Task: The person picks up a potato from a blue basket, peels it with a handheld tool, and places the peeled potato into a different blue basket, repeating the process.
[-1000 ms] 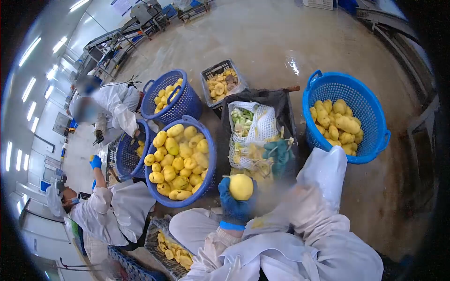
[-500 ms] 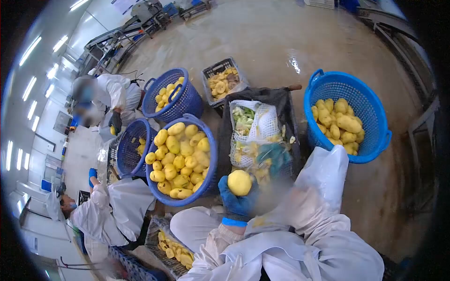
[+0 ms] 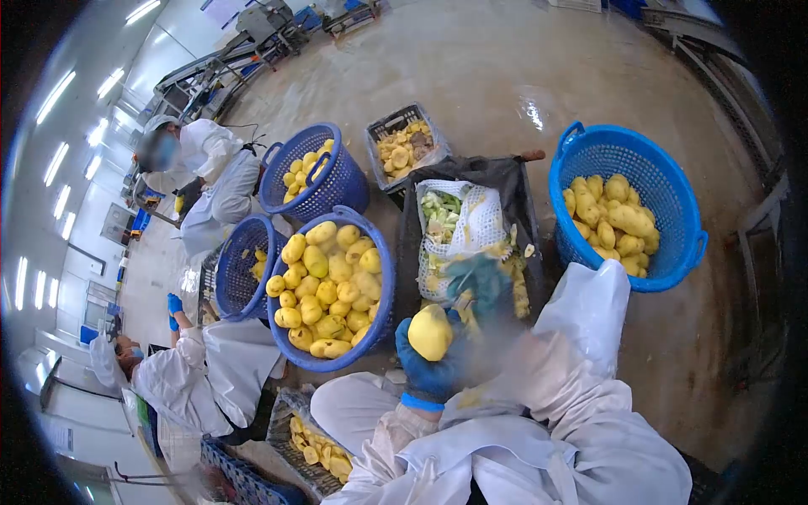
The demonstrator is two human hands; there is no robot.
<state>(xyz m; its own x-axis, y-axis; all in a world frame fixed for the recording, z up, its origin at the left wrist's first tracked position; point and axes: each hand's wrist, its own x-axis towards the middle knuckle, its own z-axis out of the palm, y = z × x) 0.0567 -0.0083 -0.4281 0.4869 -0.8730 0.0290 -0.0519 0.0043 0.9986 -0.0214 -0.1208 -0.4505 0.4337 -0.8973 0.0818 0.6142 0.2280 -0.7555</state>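
My left hand (image 3: 427,368), in a blue glove, holds a peeled yellow potato (image 3: 430,333) upright. Just right of it and slightly higher, my right hand (image 3: 481,290) wears a green-blue glove and is blurred; its fingers and anything in them cannot be made out. Both hands are over the near end of a crate lined with black plastic (image 3: 526,202), which holds a white mesh bag (image 3: 480,220) with green and pale scraps. On the left stands a purple-blue basket (image 3: 385,307) full of yellow potatoes. A bright blue basket (image 3: 673,198), part full of potatoes, is on the right.
Two more blue baskets (image 3: 341,181) (image 3: 231,278) stand at the left, beyond the full one. A black crate (image 3: 376,130) of cut pieces lies behind. Another crate (image 3: 282,429) of pieces is by my left knee. Two co-workers (image 3: 220,172) (image 3: 181,383) are at the left.
My right hand has moved slightly up, off the potato's side. The potato in my left hand has turned and shows a longer shape. The farther co-worker has leaned back and moved an arm left.
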